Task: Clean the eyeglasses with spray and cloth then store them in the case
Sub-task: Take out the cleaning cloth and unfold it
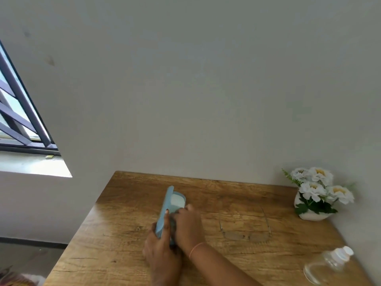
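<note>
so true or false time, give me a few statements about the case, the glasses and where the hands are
1. The blue case is open. True.
2. The eyeglasses are inside the case. False: they lie on the table, to the right of the case.
3. The left hand grips the case. True.
4. The right hand holds the spray bottle. False: the right hand is at the open case, and the bottle sits untouched at the table's near right.
5. A pot of white flowers stands at the table's far right corner. True.
</note>
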